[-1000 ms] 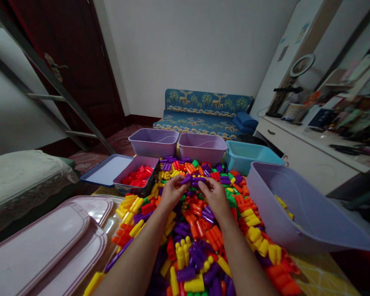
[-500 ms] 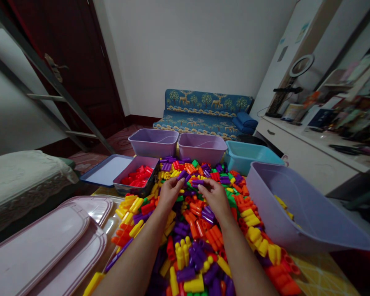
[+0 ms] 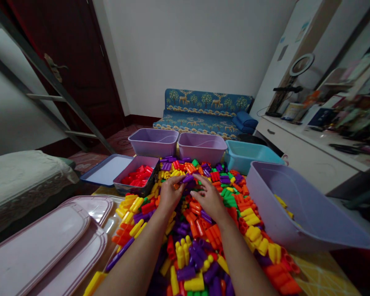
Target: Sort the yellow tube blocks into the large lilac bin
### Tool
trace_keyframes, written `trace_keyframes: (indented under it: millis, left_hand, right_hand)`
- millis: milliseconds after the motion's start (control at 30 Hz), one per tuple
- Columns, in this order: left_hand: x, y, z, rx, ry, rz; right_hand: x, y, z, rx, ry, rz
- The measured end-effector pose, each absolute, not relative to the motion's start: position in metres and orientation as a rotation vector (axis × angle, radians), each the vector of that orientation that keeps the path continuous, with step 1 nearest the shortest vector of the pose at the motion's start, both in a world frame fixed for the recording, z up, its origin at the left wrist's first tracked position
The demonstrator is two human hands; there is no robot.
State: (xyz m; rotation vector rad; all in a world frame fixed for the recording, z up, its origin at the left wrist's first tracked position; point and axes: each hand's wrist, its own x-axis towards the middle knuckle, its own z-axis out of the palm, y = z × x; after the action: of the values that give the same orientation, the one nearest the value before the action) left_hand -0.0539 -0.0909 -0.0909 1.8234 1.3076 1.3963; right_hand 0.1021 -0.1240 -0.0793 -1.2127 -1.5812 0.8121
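My left hand [image 3: 172, 194] is closed, its thumb and fingers pinching a purple plastic bullet-shaped block [image 3: 188, 179] above the pile. Close by on the right, my right hand [image 3: 209, 196] has its thumb and fingers apart, with no block visible in its grasp. Its index fingertip is near the right end of the purple block; whether they touch I cannot tell. Beneath both hands spreads a heap of toy blocks [image 3: 200, 228] in red, orange, yellow, green and purple, some joined in rows.
Two purple bins [image 3: 153, 142] [image 3: 202, 150] and a turquoise bin [image 3: 249, 154] stand behind the heap. A larger lilac bin [image 3: 274, 205] at right holds a few yellow blocks. A tin [image 3: 132, 190] at left contains red blocks, beside its lid [image 3: 106, 170]. Pale pink lids [image 3: 43, 246] lie front left.
My hands have drawn together. The purple piece that was in my right hand is no longer seen there, and those fingers have spread. My left hand still holds a purple block.
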Motion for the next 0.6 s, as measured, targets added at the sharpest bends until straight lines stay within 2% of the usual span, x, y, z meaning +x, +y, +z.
trace_keyframes:
  millis: [133, 333, 500, 600]
  left_hand:
    - [-0.0529, -0.0913, -0.0891, 1.73, 1.343, 1.363]
    - [-0.0546, -0.0868, -0.0907, 1.494, 1.338, 1.455]
    - [-0.0553, -0.0843, -0.0927, 1.377, 1.284, 1.501]
    - [-0.0554, -0.0824, -0.0961, 1.342, 1.245, 1.521]
  right_hand:
    - [0.0991, -0.1245, -0.0823, -1.122, -1.602, 0.869]
    - [0.1046, -0.1224, -0.079, -1.145, -1.51, 0.624]
    - [0.1013, -0.1252, -0.0734, -1.131, -1.572, 0.898]
    - [0.1004, -0.1237, -0.0752, -1.15, -1.673, 0.855]
